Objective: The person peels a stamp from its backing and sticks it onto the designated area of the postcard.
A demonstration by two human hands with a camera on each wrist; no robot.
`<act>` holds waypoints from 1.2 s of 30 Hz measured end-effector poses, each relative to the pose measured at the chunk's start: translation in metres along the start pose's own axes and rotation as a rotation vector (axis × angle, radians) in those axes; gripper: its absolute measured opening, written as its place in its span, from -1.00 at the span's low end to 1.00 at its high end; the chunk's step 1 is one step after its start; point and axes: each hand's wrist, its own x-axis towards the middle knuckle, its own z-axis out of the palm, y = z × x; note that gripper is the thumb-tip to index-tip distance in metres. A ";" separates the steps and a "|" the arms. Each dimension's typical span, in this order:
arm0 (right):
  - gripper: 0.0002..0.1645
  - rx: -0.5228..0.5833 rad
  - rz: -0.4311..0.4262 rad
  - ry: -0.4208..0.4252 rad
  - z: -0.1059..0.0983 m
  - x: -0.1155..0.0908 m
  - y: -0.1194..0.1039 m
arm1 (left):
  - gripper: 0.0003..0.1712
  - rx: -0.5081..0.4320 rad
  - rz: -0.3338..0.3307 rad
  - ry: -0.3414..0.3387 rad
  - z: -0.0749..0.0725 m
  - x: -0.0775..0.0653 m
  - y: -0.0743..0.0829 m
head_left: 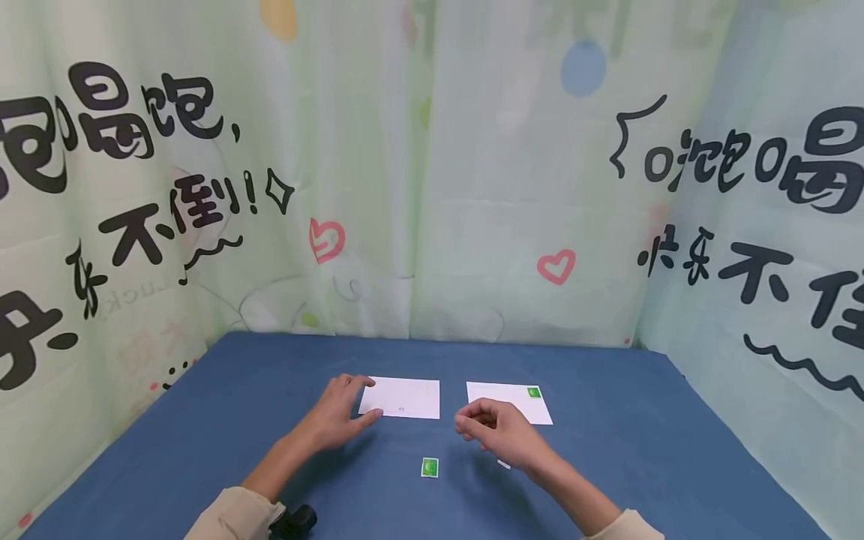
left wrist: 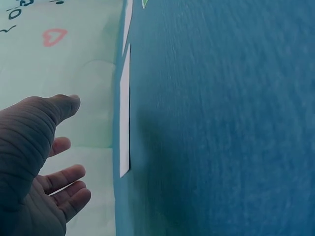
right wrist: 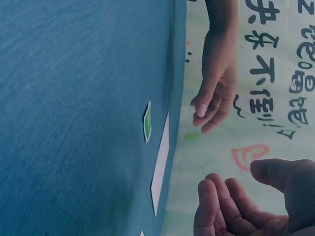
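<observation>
Two white envelopes lie side by side on the blue table. My left hand [head_left: 340, 415] hovers over the near left end of the left envelope [head_left: 408, 397], thumb and fingers spread; the left wrist view shows nothing in this hand [left wrist: 44, 157]. The right envelope [head_left: 502, 397] bears a green stamp [head_left: 534, 392] in its upper right corner. In front of that envelope my right hand [head_left: 506, 431] is raised with loosely bent fingers, and the right wrist view shows a gap between its thumb [right wrist: 273, 173] and fingers. A loose green stamp [head_left: 430, 467] lies nearer me, between the hands.
A small white piece [head_left: 504, 464] peeks out below my right wrist, mostly hidden. Beside my left sleeve is a black object [head_left: 294, 521]. Printed curtains [head_left: 472, 172] stand behind and along both sides of the blue table [head_left: 378, 502].
</observation>
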 end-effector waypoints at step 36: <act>-0.72 0.021 -0.008 -0.092 0.025 0.000 0.000 | -0.44 0.061 -0.160 -0.080 0.001 0.017 -0.029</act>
